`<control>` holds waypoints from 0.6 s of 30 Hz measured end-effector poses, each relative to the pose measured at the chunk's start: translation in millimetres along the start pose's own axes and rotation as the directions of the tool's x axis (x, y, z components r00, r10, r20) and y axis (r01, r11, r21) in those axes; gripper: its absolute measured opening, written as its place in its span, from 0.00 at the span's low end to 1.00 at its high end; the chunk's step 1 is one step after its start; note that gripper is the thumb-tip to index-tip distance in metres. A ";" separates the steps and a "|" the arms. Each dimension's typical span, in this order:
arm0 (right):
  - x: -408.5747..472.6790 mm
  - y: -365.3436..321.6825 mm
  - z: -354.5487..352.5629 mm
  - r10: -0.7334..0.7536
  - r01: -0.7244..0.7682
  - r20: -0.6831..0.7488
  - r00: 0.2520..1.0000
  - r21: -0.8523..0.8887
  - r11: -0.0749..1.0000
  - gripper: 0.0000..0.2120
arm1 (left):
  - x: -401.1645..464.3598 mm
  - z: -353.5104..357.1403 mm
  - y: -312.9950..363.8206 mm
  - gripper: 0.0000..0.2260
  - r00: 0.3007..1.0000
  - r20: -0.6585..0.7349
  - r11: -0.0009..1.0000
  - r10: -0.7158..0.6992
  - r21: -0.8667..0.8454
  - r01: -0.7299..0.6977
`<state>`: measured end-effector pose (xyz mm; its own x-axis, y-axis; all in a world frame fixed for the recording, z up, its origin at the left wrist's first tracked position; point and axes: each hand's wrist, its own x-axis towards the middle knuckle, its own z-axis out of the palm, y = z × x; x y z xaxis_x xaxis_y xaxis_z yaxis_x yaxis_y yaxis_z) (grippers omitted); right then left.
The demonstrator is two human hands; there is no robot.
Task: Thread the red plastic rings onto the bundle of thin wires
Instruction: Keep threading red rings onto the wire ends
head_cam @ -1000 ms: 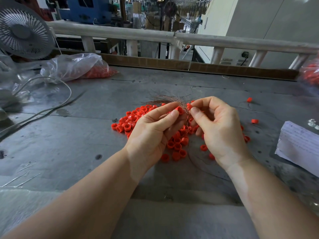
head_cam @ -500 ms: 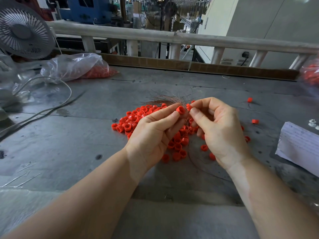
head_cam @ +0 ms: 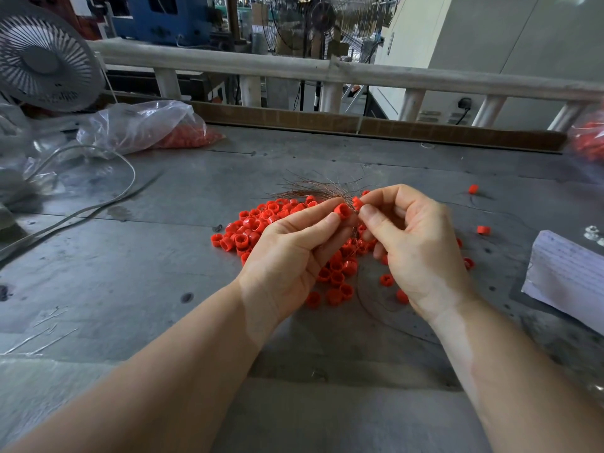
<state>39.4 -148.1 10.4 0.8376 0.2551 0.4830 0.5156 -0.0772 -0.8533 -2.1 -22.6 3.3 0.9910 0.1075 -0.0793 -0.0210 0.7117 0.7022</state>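
Grey and scuffed, the metal workbench (head_cam: 137, 256) runs back to a white railing, with a fan at the upper left of the frame and a clear plastic bag (head_cam: 140, 125) of red parts just below it. At centre frame the two hands meet above a loose heap of red rings (head_cam: 258, 225) spread on the bench.

The left hand (head_cam: 294, 253) pinches a single red ring (head_cam: 342, 210) between thumb and forefinger, its bore turned toward the right of the frame. The right hand (head_cam: 415, 243) is clamped on the bundle of thin wires (head_cam: 313, 189) — and on a second ring (head_cam: 357, 203) at its fingertips, apparently already on the wires.

The bundle's long axis slants from the right hand's pinch up and to the left, its free ends fanning out above the left fingertips. The held ring sits just beside the pinch point, touching or nearly so. Whether any wire is in its bore is too fine to tell.
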 end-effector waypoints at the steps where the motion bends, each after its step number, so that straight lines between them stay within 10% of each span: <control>1: 0.0 0.1 0.0 0.001 -0.001 0.001 1.000 0.001 1.000 0.09 | 0.1 0.1 0.2 0.12 1.000 -0.001 1.000 -0.003 -0.001 0.003; 18: -0.1 0.0 0.1 0.008 -0.008 0.004 1.000 0.025 1.000 0.09 | -0.6 -0.3 1.9 0.11 1.000 0.018 1.000 -0.018 -0.013 0.019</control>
<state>39.3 -148.0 10.3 0.8411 0.2585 0.4752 0.5040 -0.0556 -0.8619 -2.8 -21.1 4.5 0.9934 0.0821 -0.0797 -0.0042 0.7223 0.6915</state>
